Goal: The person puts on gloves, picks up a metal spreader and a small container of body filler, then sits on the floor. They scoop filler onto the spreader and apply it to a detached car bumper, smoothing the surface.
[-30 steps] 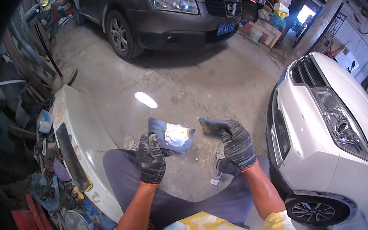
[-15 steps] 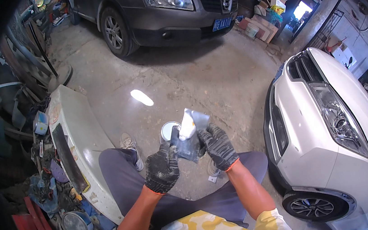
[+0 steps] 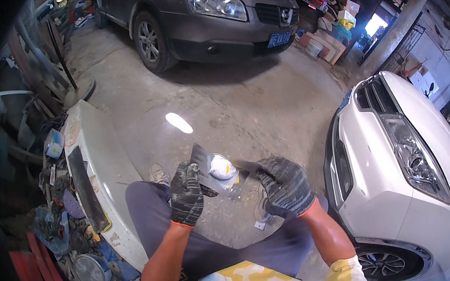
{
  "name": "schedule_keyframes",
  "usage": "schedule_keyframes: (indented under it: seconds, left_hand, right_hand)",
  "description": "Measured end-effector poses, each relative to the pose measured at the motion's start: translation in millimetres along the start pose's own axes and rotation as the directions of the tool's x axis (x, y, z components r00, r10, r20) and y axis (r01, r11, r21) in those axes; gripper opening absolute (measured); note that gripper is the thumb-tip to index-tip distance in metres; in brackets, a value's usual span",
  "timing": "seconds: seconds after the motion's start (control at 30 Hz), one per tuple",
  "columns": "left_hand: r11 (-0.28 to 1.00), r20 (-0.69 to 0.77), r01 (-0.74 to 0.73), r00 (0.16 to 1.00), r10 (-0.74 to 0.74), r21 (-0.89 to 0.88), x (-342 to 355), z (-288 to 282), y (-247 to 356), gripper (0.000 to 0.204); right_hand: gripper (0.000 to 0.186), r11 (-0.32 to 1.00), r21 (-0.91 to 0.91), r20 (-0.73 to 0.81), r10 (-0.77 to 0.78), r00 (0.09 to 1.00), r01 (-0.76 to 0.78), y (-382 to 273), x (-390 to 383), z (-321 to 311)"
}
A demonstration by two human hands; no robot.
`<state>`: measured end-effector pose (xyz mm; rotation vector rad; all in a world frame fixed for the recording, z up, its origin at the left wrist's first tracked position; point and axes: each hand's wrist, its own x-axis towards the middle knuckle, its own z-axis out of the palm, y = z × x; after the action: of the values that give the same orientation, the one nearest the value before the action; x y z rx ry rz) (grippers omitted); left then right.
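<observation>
My left hand (image 3: 187,195), in a black-and-grey knit glove, is closed on a flat grey spreader plate (image 3: 200,162) tilted up in front of me. A lump of white putty (image 3: 219,169) with a yellow streak lies on the plate's face. Just right of it, my right hand (image 3: 287,184), gloved alike, grips a thin putty scraper (image 3: 247,167) seen almost edge-on; its fingers curl over it and hide most of the grip. Scraper and plate are close together; whether they touch I cannot tell. A round white container is mostly hidden behind the putty.
A white car (image 3: 390,177) stands close on my right, a dark grey car (image 3: 211,20) ahead. On my left lies a worn pale body panel (image 3: 103,165), with a can (image 3: 93,272) and clutter beyond. My knees flank the concrete floor (image 3: 267,119).
My hands have moved apart. The right has turned over and drawn its scraper off to the right, while the left keeps the plate, now steeper. The view has shifted slightly.
</observation>
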<state>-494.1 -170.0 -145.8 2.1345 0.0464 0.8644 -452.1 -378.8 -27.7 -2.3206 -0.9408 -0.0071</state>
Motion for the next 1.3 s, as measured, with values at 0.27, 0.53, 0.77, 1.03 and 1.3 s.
schedule_keyframes:
  seconds: [0.27,0.53,0.77,1.03,1.3]
  left_hand:
    - [0.991,0.030,0.127,0.992,-0.126,-0.041,-3,18,10,0.024]
    - [1.000,-0.007,-0.006,1.000,0.006,0.010,-3,16,5,0.016]
    - [0.980,0.042,-0.158,0.987,0.154,0.119,-3,7,-13,0.026]
    - [0.962,-0.120,-0.070,0.987,0.105,0.264,-6,11,-9,0.033]
    - [0.785,-0.037,-0.525,0.824,0.566,0.328,-10,11,15,0.039]
  right_hand:
    - [0.032,0.897,-0.342,-0.151,-0.348,0.925,0.281,5,-4,30]
    - [0.031,0.940,-0.252,-0.214,-0.287,0.934,0.231,7,-4,29]
    - [0.039,0.980,0.084,-0.063,-0.177,0.982,0.182,34,1,18]
    - [0.028,0.998,-0.056,-0.291,0.010,0.957,-0.028,54,-11,36]
    - [0.018,0.588,0.656,0.110,0.545,0.831,-0.473,50,-15,81]
